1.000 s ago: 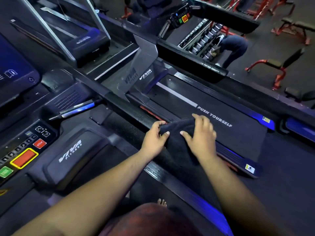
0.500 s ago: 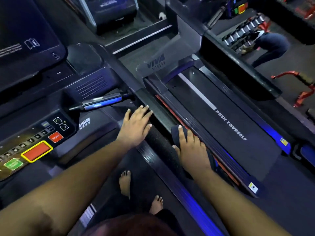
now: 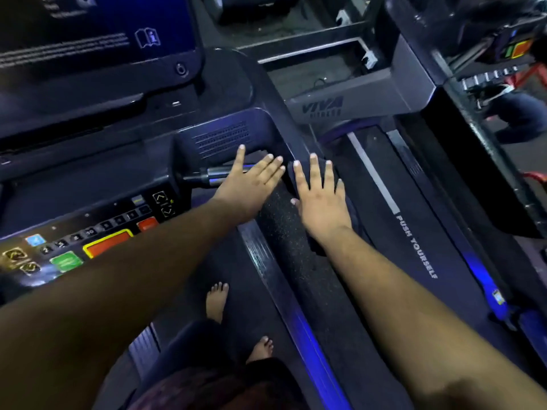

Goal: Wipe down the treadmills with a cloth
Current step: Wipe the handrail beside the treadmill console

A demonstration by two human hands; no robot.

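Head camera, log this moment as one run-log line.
task: wipe treadmills | right hand: flat on dark cloth, pressing it on textured handrail | left hand: flat, open, by metal grip bar | cloth under right palm

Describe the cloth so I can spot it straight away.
Start at the near treadmill's console with its orange button, then follow the textured black side rail running along its right edge. The cloth lies on that rail, flattened under the right hand. It is dark, soft and folded, unlike the hard speckled rail and the lettered belt beside it.
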